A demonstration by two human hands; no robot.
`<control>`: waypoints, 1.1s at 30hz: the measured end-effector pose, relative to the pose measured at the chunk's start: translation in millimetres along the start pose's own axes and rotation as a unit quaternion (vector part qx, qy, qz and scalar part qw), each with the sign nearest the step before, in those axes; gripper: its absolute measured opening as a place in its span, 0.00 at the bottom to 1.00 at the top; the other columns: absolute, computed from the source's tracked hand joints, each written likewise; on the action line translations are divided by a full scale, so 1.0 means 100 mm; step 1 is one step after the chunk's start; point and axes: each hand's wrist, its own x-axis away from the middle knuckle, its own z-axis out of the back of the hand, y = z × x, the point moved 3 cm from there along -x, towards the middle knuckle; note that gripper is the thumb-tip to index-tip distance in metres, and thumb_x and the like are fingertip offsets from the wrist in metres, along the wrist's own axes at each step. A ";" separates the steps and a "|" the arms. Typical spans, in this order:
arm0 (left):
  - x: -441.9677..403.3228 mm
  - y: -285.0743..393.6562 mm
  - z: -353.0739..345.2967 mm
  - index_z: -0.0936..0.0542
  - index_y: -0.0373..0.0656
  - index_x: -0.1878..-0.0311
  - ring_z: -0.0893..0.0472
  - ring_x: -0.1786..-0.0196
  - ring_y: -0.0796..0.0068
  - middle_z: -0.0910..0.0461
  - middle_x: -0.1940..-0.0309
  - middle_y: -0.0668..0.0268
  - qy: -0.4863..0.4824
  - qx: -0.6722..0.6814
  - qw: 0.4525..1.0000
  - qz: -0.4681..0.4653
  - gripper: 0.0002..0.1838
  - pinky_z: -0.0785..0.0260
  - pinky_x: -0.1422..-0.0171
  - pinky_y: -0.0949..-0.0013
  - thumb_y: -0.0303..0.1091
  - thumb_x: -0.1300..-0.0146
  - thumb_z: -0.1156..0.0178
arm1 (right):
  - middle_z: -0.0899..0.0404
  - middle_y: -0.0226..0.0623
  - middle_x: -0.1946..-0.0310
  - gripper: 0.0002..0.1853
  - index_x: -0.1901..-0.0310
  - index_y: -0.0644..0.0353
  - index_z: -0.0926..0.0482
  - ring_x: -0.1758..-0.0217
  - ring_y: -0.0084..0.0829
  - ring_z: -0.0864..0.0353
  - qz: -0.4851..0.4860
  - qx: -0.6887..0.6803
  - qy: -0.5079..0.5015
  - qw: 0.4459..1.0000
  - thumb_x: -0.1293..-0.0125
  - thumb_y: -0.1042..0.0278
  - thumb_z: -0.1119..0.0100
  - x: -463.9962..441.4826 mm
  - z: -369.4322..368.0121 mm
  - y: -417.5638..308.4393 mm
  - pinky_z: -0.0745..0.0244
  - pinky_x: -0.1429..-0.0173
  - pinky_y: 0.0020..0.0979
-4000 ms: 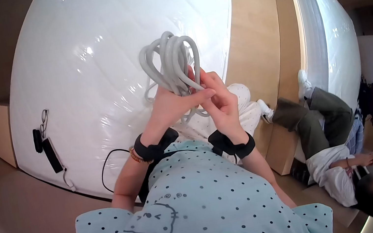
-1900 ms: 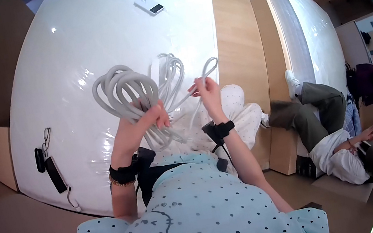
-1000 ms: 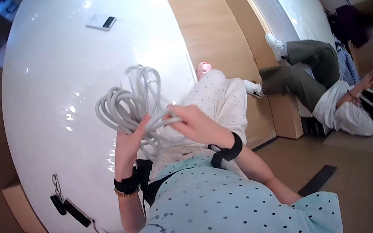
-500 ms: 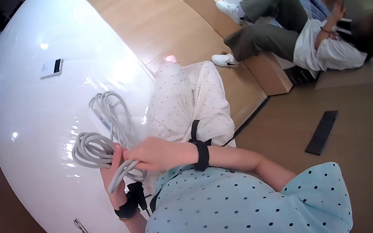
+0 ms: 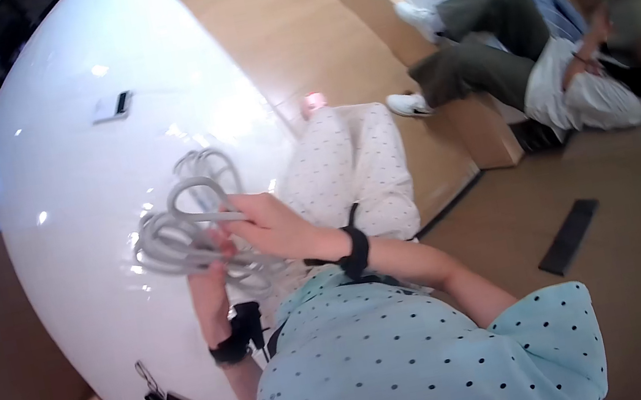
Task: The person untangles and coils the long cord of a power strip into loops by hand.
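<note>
Left grip (image 5: 220, 250), right grip (image 5: 234, 213) hold cable (image 5: 208, 216) (grey, looped)

One head-worn view here, peering forward and steeply down: pale-blue dotted shirt (image 5: 416, 354) right up close, grey looped cable (image 5: 166, 248) just beyond, shiny white plastic-covered surface (image 5: 77, 183) slanting away, seated person in olive trousers (image 5: 574, 82) farther off, upper right.

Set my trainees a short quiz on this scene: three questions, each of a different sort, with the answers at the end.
1. What does the left hand hold?
a) a white shoe
b) a coiled grey cable
c) a cardboard box
2. True or false: the right hand grips a loop of the grey cable.
3. Fill in: the long dark strip lies on the ____.

Key: 1 b; 2 true; 3 floor
</note>
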 end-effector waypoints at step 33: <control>-0.05 -0.02 0.15 0.30 0.42 0.60 0.26 0.53 0.61 0.25 0.59 0.56 0.096 0.189 0.976 -0.043 0.23 0.35 0.45 0.61 0.57 0.33 0.54 | 0.41 0.44 0.41 0.25 0.40 0.64 0.39 0.34 0.35 0.40 0.048 0.111 -0.034 0.992 0.39 0.72 0.47 0.08 0.13 0.07 0.38 0.36 0.36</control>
